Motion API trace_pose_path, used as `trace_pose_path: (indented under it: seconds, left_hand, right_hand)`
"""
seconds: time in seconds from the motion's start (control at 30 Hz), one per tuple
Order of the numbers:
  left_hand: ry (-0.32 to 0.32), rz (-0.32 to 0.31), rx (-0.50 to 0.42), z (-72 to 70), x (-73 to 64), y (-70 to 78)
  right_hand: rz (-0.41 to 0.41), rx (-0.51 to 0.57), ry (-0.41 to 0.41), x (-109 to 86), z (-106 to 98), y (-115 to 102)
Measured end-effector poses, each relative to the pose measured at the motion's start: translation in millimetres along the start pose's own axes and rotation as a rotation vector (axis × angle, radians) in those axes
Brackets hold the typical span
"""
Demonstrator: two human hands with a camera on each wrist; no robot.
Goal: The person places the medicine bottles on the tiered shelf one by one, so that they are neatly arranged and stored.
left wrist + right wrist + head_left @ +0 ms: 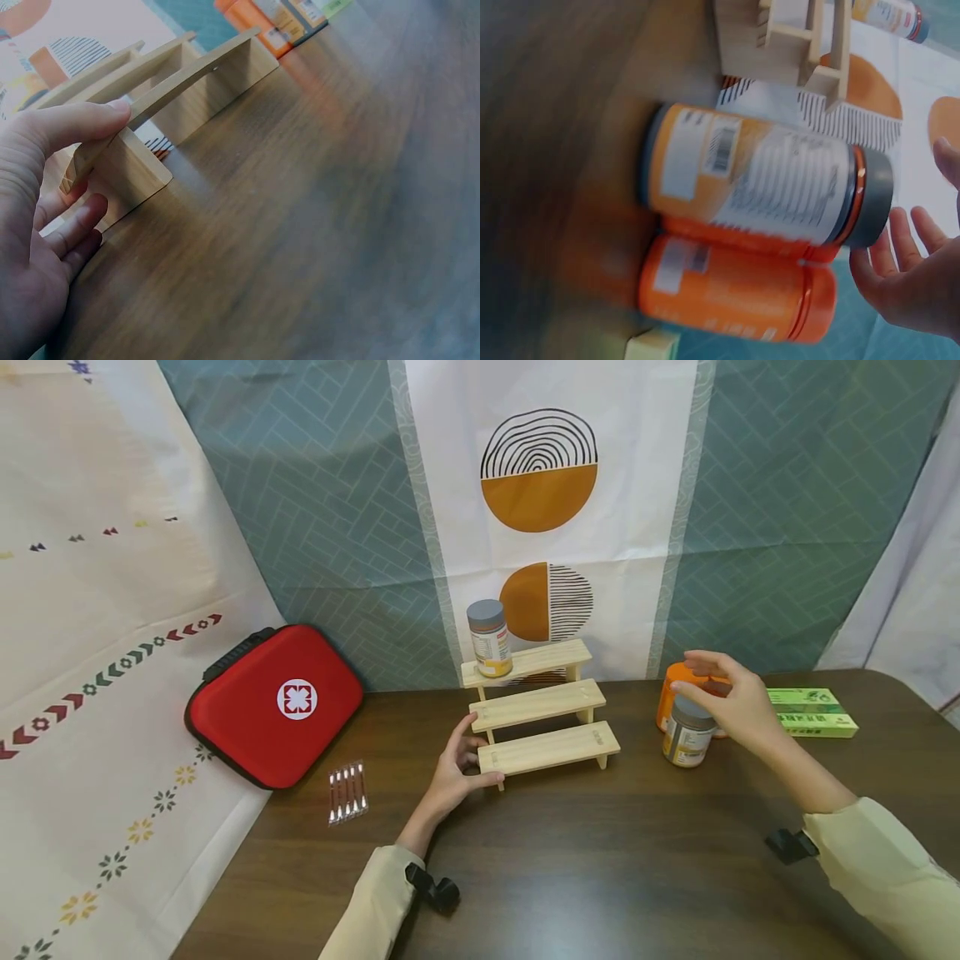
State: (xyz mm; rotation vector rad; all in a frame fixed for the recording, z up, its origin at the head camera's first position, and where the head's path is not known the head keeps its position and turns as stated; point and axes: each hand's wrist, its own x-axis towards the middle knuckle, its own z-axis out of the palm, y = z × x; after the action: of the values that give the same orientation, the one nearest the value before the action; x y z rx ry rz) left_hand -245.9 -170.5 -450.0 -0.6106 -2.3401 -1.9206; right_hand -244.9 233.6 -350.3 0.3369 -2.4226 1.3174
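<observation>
1. Jar (687, 743), grey-lidded, stands upright on the bench (570, 868), to the right of the rack (551, 747); its long axis runs straight up, lid on top.
2. My right hand (738, 697) is by far the nearer one. From it, the jar lies down and slightly to the left, its lid just under my thumb.
3. That hand is wide, thumb and fingers curved apart and gripping nothing. My fingertips are right by the lid; whether any touch it, I cannot tell.
4. The orange jars (666, 702) stand close behind, partly covered by my fingers; the green box (817, 718) lies to the right.
5. My left hand (453, 768) holds the left end of the rack's lowest step, well apart from the jar.
6. A twin jar (491, 647) stands upright on the rack's top step, at its left end.
</observation>
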Motion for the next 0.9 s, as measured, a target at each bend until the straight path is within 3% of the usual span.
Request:
trace_pose_path:
  seconds: [0.47,0.9]
  left_hand:
    - [0.000,-0.002,-0.001,1.6,1.3,0.3]
    - [0.015,0.004,0.010,1.0,1.0,0.8]
  right_hand:
    - [0.019,-0.047,-0.005,-18.0,-16,23]
    - [0.098,-0.111,-0.153,-21.9,-13,26]
